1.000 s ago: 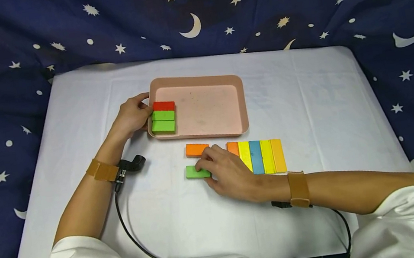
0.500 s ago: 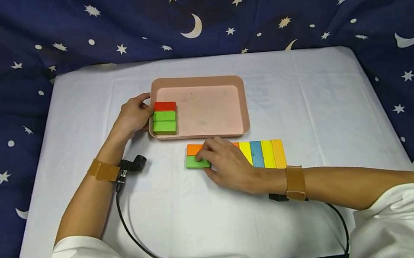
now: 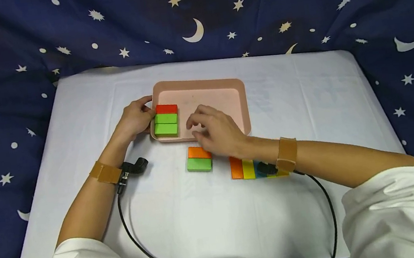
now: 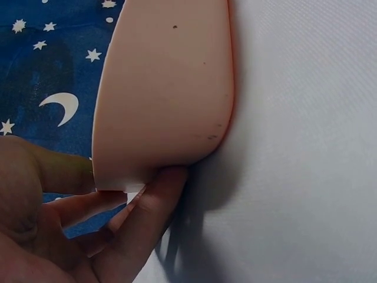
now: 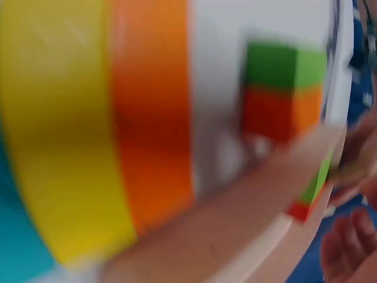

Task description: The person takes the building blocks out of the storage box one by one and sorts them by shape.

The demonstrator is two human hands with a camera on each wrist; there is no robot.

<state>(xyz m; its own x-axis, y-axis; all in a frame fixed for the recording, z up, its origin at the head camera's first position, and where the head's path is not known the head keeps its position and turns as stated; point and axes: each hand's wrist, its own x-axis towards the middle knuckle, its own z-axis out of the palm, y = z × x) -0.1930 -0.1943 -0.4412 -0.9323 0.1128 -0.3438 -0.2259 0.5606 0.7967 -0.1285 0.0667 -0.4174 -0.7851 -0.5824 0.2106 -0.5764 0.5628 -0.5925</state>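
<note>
In the head view my left hand [image 3: 136, 119] grips the left wall of a pink tray [image 3: 221, 84]; the left wrist view shows fingers around the tray's corner [image 4: 168, 94]. A red block [image 3: 167, 109] and two green blocks, one in the middle [image 3: 166, 119] and one in front [image 3: 166, 130], lie along the tray's left side. My right hand [image 3: 220, 130] is over the tray's front part, its fingers loosely bent with nothing between them. In front of the tray an orange block [image 3: 199, 152] and a green block [image 3: 199, 164] lie side by side, long edges together.
Under my right forearm stretches a row of blocks, partly hidden: orange [image 3: 237, 169], yellow [image 3: 249, 169], blue [image 5: 17, 224] and more yellow. A black camera cable [image 3: 330, 217] trails from each wrist over the white-covered table [image 3: 188, 223]. A starry cloth [image 3: 137, 16] hangs behind.
My right hand slid the green block away from me against the orange one, let go, and moved up over the tray. The left hand stays at the tray's left wall.
</note>
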